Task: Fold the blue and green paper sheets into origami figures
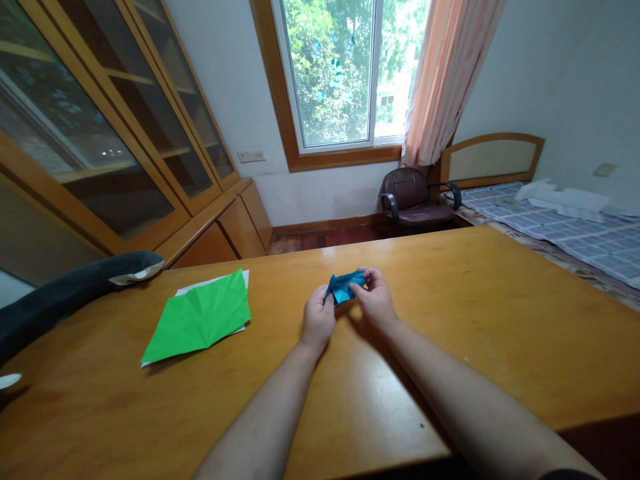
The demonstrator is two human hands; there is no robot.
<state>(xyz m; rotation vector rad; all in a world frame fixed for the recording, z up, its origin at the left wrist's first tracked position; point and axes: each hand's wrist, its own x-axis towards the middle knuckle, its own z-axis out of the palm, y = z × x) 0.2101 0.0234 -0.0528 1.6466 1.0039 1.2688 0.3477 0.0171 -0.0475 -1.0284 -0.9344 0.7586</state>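
Over the middle of the glossy honey-coloured wooden table (500,313), a small, creased, bright blue folded piece (345,288), apparently paper, is held between two bare hands. The left hand (319,319) grips its left end with the thumb towards the wearer; the right hand (377,300) pinches its right end between thumb and fingers. Neither hand is free, and the fingers hide much of the folding.

With both ends pinned, an uneven pull could tear the thin material along a crease, probably where folds meet. Squeezing too hard might crush the layers or leave stray creases; a slackened pinch could let a flap spring open. If one side slips, the folds may come out crooked.

On the left part of the table, a bright green sheet with fanning creases (205,317) overlaps white sheets (247,276), their edges showing around it. These lie well apart from both hands, so a knock seems unlikely, though a wide sweep of the left forearm could shift the loose stack.
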